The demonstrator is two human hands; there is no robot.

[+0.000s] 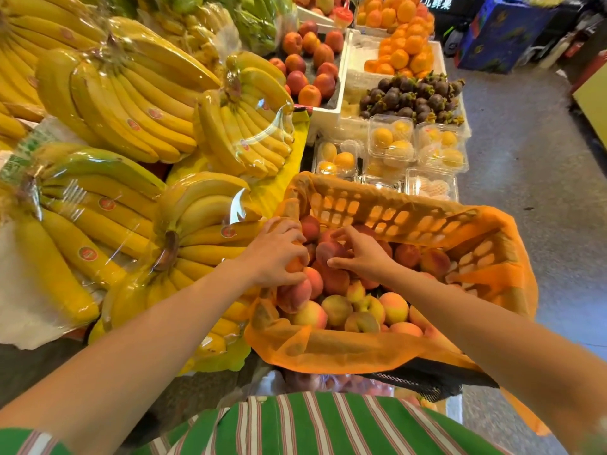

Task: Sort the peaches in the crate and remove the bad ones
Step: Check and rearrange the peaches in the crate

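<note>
Here, your orange crate (427, 221) holds peaches (336, 310) | left hand (276, 251) grips an orange peach (294, 266), right hand (366, 256) a red peach (330, 251) | banana stickers (88, 253) unreadable; sign (435, 2) reads 鲜果.

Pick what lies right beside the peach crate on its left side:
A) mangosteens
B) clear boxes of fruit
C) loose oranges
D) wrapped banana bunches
D: the wrapped banana bunches lie against the left side of the orange crate.
</note>
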